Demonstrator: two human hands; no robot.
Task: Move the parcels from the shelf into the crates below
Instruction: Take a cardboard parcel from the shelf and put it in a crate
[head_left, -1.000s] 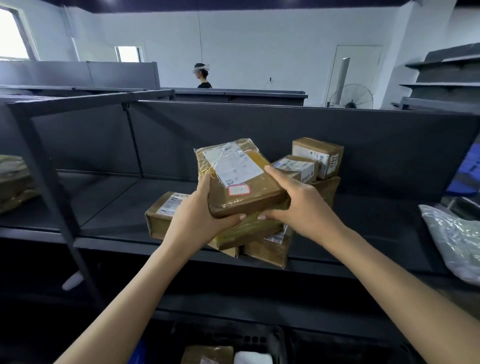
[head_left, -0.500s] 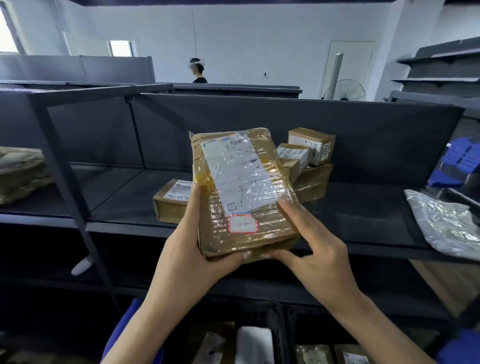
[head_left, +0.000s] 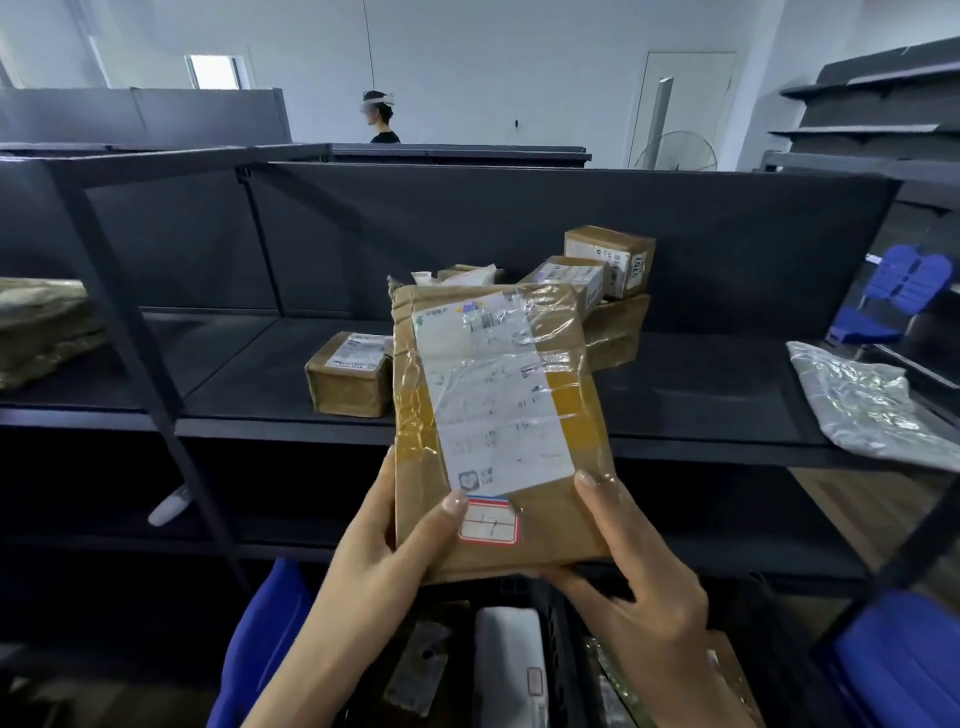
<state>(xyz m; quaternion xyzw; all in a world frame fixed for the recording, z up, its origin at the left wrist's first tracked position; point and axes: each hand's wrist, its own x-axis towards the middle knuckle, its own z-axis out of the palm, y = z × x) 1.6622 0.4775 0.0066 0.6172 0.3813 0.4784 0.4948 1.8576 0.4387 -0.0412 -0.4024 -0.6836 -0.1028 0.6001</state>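
Note:
A flat brown taped parcel (head_left: 498, 415) with a white shipping label and a small red-edged sticker is tilted up toward me, in front of the shelf edge. My left hand (head_left: 379, 561) grips its lower left corner, thumb on the label. My right hand (head_left: 634, 587) holds its lower right corner and underside. On the dark shelf (head_left: 234, 364) behind lie a small box (head_left: 348, 374) and a pile of boxes (head_left: 602, 270). Below, a black crate (head_left: 558, 639) holds a white packet (head_left: 511, 660) and other parcels.
A clear plastic bag (head_left: 867, 400) lies at the shelf's right end. A brown bundle (head_left: 41, 327) sits in the left bay behind a black upright post (head_left: 140, 353). Blue crates (head_left: 904, 660) stand at the lower right and lower left. A person (head_left: 379, 117) stands beyond the shelving.
Both hands drew the parcel off the shelf pile toward me and downward, turning it upright so the label faces me. The crates below have come further into view.

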